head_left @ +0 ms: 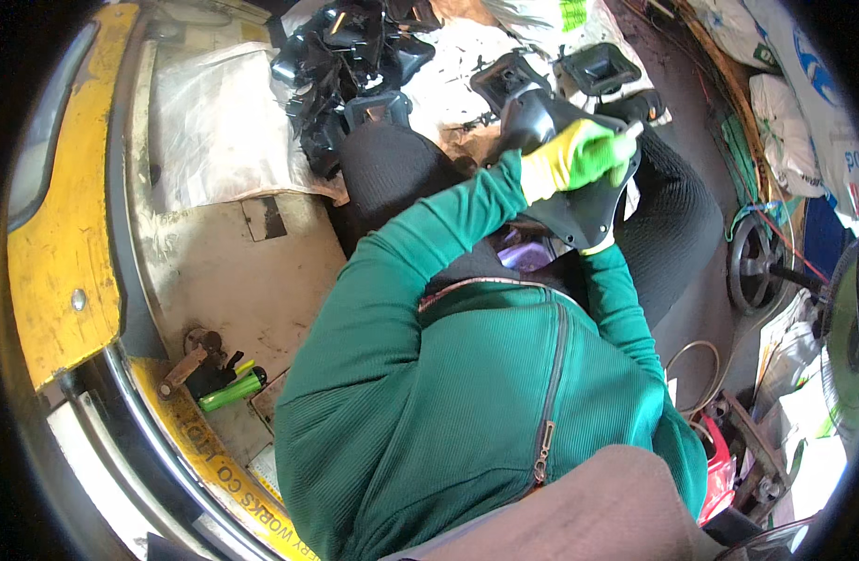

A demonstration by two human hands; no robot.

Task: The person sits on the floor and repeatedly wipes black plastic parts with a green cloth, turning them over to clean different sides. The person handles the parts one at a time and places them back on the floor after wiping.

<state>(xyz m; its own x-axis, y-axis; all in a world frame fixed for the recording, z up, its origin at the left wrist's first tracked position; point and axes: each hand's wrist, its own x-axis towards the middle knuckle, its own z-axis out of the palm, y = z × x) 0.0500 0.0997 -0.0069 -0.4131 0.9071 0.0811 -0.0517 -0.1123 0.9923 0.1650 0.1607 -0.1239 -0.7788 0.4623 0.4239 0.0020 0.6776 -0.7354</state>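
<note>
My left hand (584, 157), in a yellow-green glove, reaches across over a black moulded plastic part (579, 217). Its fingers are closed around a slim tool, of which only a pale tip (635, 130) shows; the rest is hidden. My right hand (600, 246), also gloved, is at the part's near right edge, mostly covered by it, so its fingers do not show. The part is held tilted above my lap, with a wide flange and small holes. Just below it lies a shiny purple thing (527, 255).
Black moulded parts (354, 56) lie heaped at the far left, and others (598, 68) sit on white sheeting beyond my knees. A yellow machine frame (69, 206) stands at left, with a green-handled tool (233, 388) near it. A dark handwheel (755, 262) and sacks (785, 131) are at right.
</note>
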